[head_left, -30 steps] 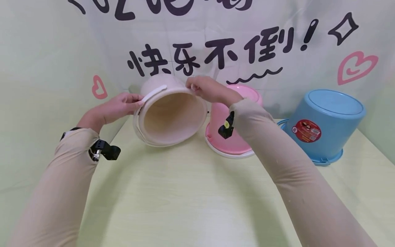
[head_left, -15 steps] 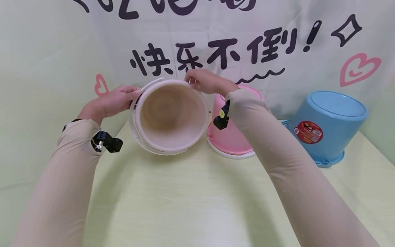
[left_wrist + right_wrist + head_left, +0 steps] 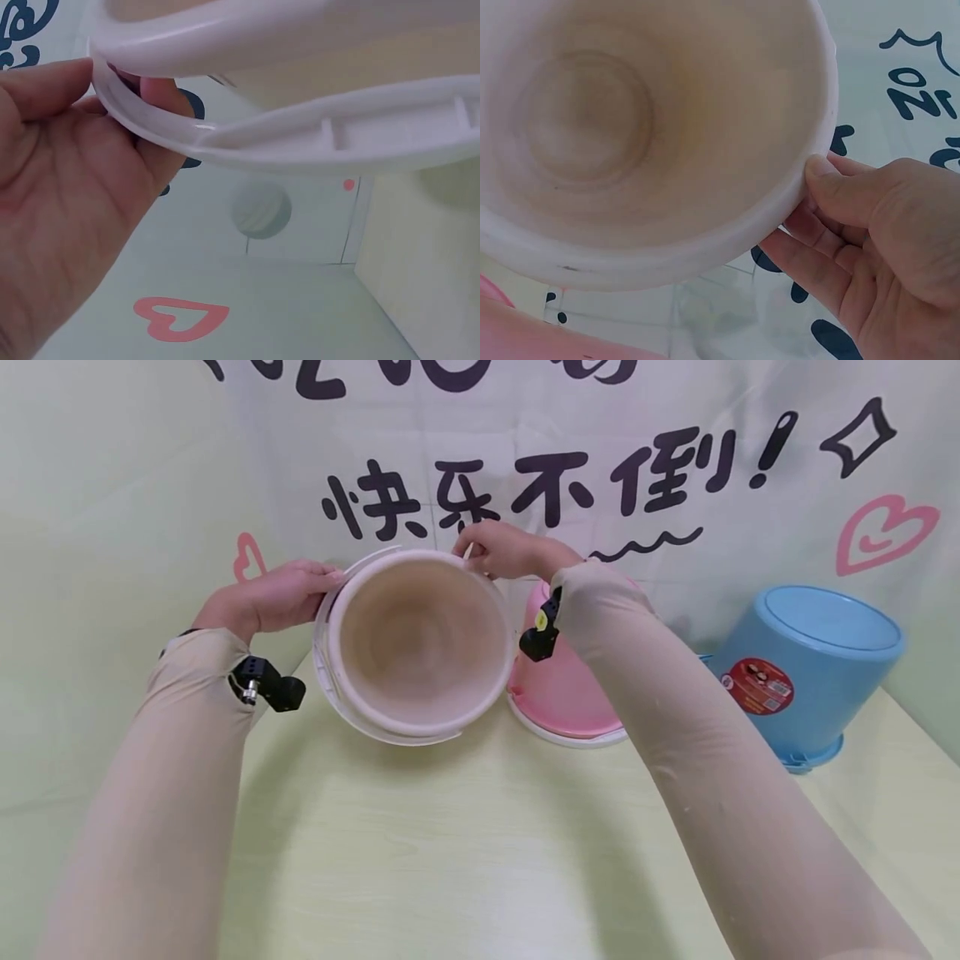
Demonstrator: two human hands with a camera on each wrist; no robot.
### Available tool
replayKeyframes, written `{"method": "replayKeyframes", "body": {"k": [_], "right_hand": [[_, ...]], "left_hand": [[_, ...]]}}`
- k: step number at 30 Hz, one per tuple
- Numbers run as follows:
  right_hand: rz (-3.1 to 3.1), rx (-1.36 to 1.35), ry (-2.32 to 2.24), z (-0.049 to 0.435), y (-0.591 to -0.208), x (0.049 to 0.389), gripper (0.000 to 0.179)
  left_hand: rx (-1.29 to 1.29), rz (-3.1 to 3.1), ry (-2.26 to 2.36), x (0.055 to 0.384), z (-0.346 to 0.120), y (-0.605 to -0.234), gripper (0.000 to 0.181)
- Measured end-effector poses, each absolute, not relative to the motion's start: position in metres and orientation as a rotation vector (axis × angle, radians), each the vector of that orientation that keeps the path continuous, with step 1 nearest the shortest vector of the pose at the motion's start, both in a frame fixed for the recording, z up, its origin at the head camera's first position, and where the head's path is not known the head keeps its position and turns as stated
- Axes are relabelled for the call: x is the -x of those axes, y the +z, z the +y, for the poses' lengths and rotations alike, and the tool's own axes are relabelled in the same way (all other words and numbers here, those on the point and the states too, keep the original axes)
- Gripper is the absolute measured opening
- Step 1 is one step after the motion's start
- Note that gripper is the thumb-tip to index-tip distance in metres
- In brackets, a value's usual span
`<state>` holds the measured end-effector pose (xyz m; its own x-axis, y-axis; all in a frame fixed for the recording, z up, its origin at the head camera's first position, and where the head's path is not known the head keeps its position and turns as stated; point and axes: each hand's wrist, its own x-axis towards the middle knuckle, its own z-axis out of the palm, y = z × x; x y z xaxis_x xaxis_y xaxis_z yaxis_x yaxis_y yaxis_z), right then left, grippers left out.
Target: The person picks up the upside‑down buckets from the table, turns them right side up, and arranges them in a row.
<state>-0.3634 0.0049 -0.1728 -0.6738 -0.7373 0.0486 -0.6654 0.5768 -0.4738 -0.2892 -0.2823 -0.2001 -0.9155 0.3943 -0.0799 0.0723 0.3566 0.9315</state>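
Observation:
A pale pinkish-white bucket (image 3: 420, 643) is held tilted on its side above the back left of the table, its mouth facing me and its inside bare. My left hand (image 3: 281, 596) grips its left rim together with the curved white handle (image 3: 322, 139), as the left wrist view shows. At the top right of the rim, my right hand (image 3: 506, 550) pinches the edge, thumb over the lip and fingers behind, as seen in the right wrist view. The bucket's outer wall is mostly hidden.
Right of the bucket stands an upside-down pink bucket (image 3: 558, 693), partly hidden behind my right sleeve. Farther right, a blue bucket (image 3: 810, 668) with a red label is upside down too. A white sheet with black writing hangs behind the pale table (image 3: 420, 860).
The pale bucket has tipped up so that its mouth turns toward me and its bottom shows. Both hands keep their hold on the rim and rise slightly. The other buckets stay put.

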Motion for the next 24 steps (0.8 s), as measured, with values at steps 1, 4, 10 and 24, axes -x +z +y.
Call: {"method": "replayKeyframes", "body": {"k": [1, 4, 10, 24], "right_hand": [[2.635, 1.173, -0.71, 0.005, -0.172, 0.364, 0.024], [2.596, 1.136, -0.729, 0.005, -0.17, 0.366, 0.025], [2.569, 1.095, -0.735, 0.005, -0.167, 0.37, 0.027], [2.801, 1.093, -0.809, 0.001, -0.18, 0.383, 0.028]], "left_hand": [[-0.407, 2.327, 1.579, 0.29, -0.282, -0.2, 0.025], [-0.409, 2.328, 1.56, 0.292, -0.283, -0.199, 0.026], [-0.402, 2.327, 1.538, 0.299, -0.284, -0.197, 0.028], [-0.217, 2.355, 1.541, 0.313, -0.275, -0.189, 0.046]]}}
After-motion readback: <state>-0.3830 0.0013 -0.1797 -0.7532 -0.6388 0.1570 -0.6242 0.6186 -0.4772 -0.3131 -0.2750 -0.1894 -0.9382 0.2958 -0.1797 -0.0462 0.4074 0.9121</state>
